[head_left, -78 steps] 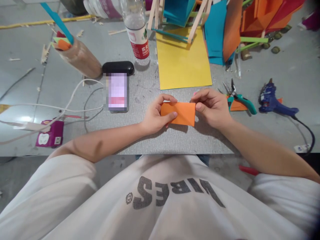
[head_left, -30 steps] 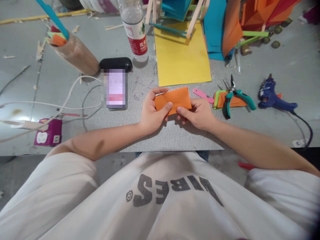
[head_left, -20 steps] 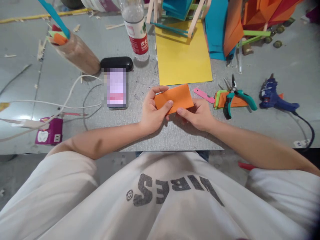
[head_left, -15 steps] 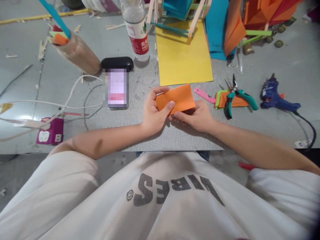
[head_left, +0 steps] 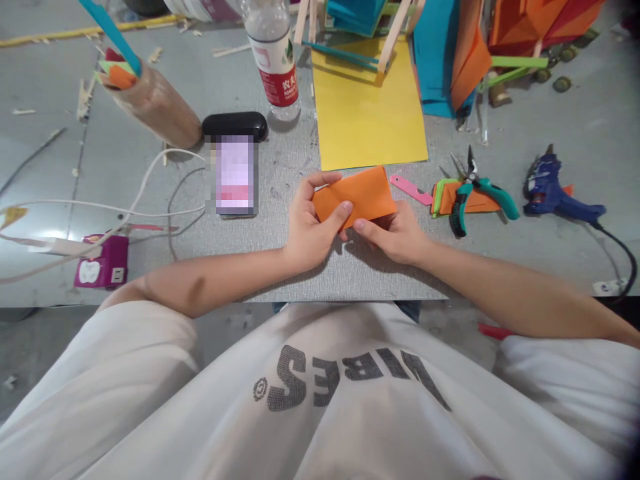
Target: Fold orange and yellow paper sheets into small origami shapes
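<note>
An orange piece of paper [head_left: 363, 193], roughly rectangular, is held above the table near its front edge. My left hand [head_left: 315, 220] grips its left part, thumb on top and fingers behind. My right hand [head_left: 393, 233] pinches the lower right edge, with the thumb in front and the other fingers mostly hidden. Just right of the paper lies a pink folding knife [head_left: 411, 190]. Beyond the paper is a yellow sheet [head_left: 370, 113].
Pliers [head_left: 470, 190] rest on small coloured papers, left of a blue glue gun [head_left: 560, 190]. A phone [head_left: 235, 177], a plastic bottle [head_left: 275, 73] and a cup of coloured strips [head_left: 160, 110] stand left. Stick frames [head_left: 385, 53] and blue paper [head_left: 435, 60] are at the back.
My right hand has shifted slightly right along the orange paper's lower edge. The paper's right side appears slightly bent outward. My left hand keeps its hold.
</note>
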Demonstrator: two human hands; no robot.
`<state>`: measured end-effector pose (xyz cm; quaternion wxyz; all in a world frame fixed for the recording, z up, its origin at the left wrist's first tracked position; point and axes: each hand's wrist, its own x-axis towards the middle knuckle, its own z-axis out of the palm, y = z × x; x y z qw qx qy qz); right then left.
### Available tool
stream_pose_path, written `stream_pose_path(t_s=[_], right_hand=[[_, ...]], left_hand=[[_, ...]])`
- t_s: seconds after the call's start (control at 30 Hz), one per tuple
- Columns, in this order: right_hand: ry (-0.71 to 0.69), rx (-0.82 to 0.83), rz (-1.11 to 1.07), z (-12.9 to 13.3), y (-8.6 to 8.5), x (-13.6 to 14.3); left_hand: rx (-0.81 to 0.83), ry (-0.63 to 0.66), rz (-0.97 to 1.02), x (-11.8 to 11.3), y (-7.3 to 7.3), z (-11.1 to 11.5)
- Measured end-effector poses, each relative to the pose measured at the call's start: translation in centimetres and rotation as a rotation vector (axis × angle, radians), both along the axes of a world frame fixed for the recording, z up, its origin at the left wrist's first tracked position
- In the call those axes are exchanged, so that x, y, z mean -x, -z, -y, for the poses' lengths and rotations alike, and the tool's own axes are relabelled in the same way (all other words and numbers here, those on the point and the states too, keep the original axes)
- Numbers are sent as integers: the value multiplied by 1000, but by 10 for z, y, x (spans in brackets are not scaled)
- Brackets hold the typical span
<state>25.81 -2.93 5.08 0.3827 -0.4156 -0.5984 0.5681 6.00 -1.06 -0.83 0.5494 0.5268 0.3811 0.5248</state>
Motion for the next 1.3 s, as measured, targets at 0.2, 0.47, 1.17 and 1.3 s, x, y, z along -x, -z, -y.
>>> stream_pose_path(t_s=[0.2,0.47,1.17,1.3], right_hand=[[165,-89,63,-2,12,-8],[235,-158,49,0,15,-9],[271,-150,30,-17,18,-49],[-65,-41,97,-12,19,-48]], left_hand=[[154,105,101,3,-12,-4],[446,339,88,-1,-40,5],[-378,158,-281,19,-29,-14],[-664,25,-185,18,-20,-19]])
